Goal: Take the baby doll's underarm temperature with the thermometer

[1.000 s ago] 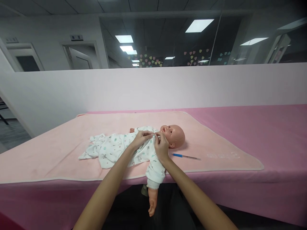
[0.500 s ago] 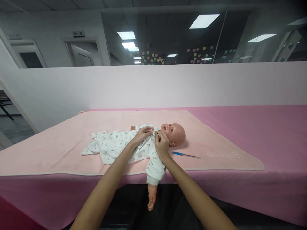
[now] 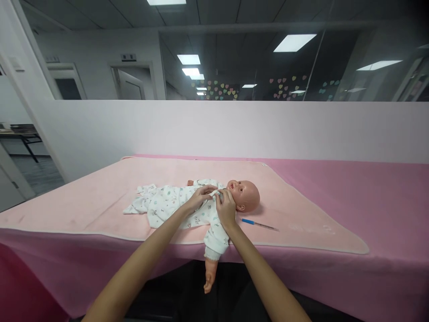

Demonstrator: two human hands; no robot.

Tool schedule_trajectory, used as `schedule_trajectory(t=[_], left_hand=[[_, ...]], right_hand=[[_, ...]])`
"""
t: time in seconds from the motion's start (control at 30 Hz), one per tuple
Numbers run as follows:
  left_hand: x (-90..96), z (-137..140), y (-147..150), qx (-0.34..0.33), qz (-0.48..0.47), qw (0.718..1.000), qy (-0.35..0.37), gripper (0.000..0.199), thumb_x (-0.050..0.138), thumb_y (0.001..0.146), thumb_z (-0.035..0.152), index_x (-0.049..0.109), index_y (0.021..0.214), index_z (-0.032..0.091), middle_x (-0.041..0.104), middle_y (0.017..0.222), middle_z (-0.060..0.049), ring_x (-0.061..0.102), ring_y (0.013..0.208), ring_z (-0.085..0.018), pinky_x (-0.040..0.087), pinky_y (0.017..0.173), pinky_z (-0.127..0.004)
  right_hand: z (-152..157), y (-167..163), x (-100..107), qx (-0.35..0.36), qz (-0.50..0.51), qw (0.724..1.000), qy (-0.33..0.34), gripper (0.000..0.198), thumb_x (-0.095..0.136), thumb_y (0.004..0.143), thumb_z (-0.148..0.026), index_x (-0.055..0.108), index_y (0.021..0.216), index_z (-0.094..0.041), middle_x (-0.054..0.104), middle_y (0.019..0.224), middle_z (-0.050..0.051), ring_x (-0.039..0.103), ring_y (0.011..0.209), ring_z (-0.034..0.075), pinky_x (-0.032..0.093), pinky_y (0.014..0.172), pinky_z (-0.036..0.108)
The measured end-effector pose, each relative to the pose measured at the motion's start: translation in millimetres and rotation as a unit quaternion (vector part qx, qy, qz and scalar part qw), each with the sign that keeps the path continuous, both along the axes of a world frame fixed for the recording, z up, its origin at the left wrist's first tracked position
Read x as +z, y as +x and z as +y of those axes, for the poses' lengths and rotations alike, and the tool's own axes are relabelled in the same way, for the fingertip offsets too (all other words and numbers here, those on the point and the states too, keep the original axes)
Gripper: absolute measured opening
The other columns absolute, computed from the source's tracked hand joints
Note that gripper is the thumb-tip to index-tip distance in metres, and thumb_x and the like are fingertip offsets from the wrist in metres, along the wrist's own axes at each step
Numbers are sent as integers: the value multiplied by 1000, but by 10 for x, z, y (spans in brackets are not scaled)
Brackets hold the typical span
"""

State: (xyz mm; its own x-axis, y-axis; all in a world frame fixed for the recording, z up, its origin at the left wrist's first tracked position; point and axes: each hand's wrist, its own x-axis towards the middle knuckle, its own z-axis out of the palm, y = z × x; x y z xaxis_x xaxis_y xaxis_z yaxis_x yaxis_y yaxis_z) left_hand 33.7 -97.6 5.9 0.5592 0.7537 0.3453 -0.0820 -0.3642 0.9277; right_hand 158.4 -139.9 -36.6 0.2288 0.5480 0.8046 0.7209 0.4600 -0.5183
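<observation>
A bald baby doll (image 3: pixel 247 195) lies on its back on a peach blanket (image 3: pixel 100 197), head to the right. It wears a white printed romper (image 3: pixel 167 201). My left hand (image 3: pixel 202 197) is at the romper's chest, its fingers pinching the cloth near the neckline. My right hand (image 3: pixel 225 206) is closed on the collar edge beside the doll's chin, close to the left fingertips. Whatever fastening lies between the fingers is hidden. One doll arm (image 3: pixel 210 273) hangs over the table's front edge.
A thin blue-handled stick, perhaps a thermometer (image 3: pixel 256 223), lies right of my right hand. Pink cloth (image 3: pixel 385 210) covers the table beneath the blanket. A white low wall (image 3: pixel 234 129) with glass above it stands behind.
The whole view has shifted slightly with my head. My fingers stay at the romper's collar, with the left and right fingertips now folded more over the cloth.
</observation>
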Motion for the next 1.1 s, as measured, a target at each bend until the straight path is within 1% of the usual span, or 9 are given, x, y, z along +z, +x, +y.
schedule_trajectory(t=[0.1, 0.17, 0.3, 0.47, 0.57, 0.7, 0.77, 0.93, 1.1], left_hand=[[-39, -137, -133, 48, 58, 995, 62, 51, 51, 62, 7, 53, 112, 21, 56, 115, -6, 49, 110, -20, 42, 86, -30], [-98, -241, -233, 125, 93, 979, 128, 50, 51, 67, 9, 49, 115, 21, 57, 114, -6, 51, 107, -20, 42, 87, -32], [-246, -437, -405, 281, 190, 893, 296, 29, 46, 79, 21, 55, 107, 23, 60, 108, -4, 53, 102, -21, 40, 90, -38], [-292, -498, -563, 358, 220, 838, 349, 29, 37, 84, 17, 59, 102, 24, 62, 103, -3, 54, 97, -19, 43, 85, -37], [-220, -475, -655, 371, 244, 816, 369, 30, 39, 83, 15, 61, 100, 25, 63, 102, -3, 55, 96, -19, 42, 84, -37], [-86, -477, -710, 357, 278, 796, 403, 32, 38, 80, 11, 61, 98, 24, 63, 102, -2, 54, 96, -19, 41, 85, -36], [-26, -482, -679, 345, 290, 784, 427, 37, 38, 76, 6, 61, 99, 24, 62, 103, -2, 53, 98, -19, 39, 86, -36], [23, -427, -441, 326, 320, 791, 408, 35, 42, 73, 8, 58, 101, 23, 62, 102, -3, 52, 97, -20, 38, 84, -35], [-116, -382, -236, 365, 296, 802, 368, 24, 42, 78, 16, 59, 93, 21, 62, 90, -3, 53, 86, -19, 38, 77, -34]], right_hand=[[15, -6, -18, 1, -4, 1000, 4, 23, 35, 88, -28, 55, 90, -16, 58, 88, 8, 54, 86, 18, 43, 75, 30], [32, -10, -29, 0, 1, 1000, 10, 23, 35, 89, -28, 55, 89, -16, 59, 87, 8, 54, 85, 18, 43, 74, 30], [62, -9, -49, 3, 7, 1000, 13, 22, 36, 89, -28, 55, 89, -16, 60, 84, 7, 55, 81, 18, 43, 72, 30], [32, -8, -48, 7, -3, 999, 48, 22, 34, 89, -23, 56, 92, -17, 61, 87, 8, 56, 85, 17, 44, 74, 29], [-25, -31, -20, 7, -72, 994, 79, 23, 35, 89, -20, 58, 94, -18, 60, 98, 8, 55, 91, 17, 44, 75, 28], [-78, -88, 55, 8, -222, 971, 89, 18, 44, 86, -24, 61, 85, -22, 58, 110, 6, 53, 92, 20, 41, 76, 32], [-73, -119, 94, 4, -255, 963, 86, 16, 45, 85, -25, 61, 83, -21, 55, 116, 7, 49, 99, 23, 39, 80, 36], [-15, -157, 116, 1, -227, 972, 58, 13, 48, 80, -23, 59, 84, -17, 49, 121, 13, 39, 113, 28, 31, 93, 46], [-14, -122, 81, 65, -188, 978, 65, 14, 44, 78, -15, 56, 85, -17, 54, 108, 11, 43, 107, 24, 34, 91, 41]])
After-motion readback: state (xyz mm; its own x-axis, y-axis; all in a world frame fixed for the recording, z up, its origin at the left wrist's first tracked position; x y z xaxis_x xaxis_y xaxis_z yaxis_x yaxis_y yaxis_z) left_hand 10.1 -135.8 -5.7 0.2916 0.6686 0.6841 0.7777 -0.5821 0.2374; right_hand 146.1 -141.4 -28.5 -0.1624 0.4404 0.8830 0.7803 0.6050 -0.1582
